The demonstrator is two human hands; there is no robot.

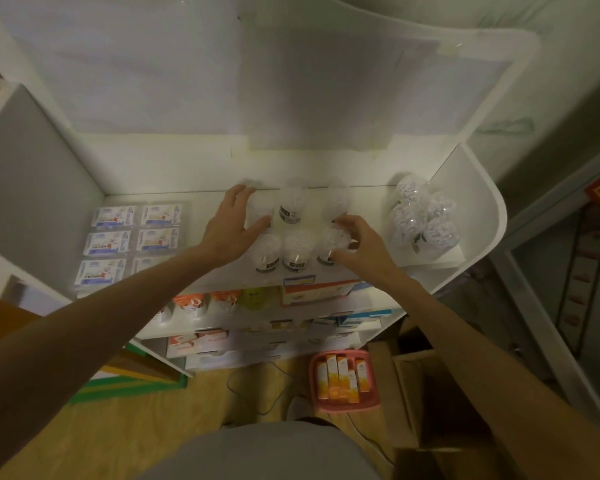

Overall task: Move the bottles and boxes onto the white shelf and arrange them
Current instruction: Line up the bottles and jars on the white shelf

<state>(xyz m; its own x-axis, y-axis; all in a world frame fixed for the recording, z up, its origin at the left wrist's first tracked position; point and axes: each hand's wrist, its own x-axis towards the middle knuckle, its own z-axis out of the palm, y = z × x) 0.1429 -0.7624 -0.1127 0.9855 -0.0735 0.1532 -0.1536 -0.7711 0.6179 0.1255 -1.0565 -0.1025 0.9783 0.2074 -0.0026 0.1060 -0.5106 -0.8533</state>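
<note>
On the top board of the white shelf [478, 188], six clear plastic bottles [296, 249] stand in two rows; the left hand [230, 226] rests spread against them, the right hand [360, 244] curls round the front-right one.

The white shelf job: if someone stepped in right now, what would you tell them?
Left hand: open, fingers against the left side of the clear bottles.
Right hand: curled round the front right bottle.
Done: six bottles in two rows on the white shelf; flat boxes at the left, wrapped bottles at the right.
Left: orange boxes wait in the pink basket on the floor.
</note>
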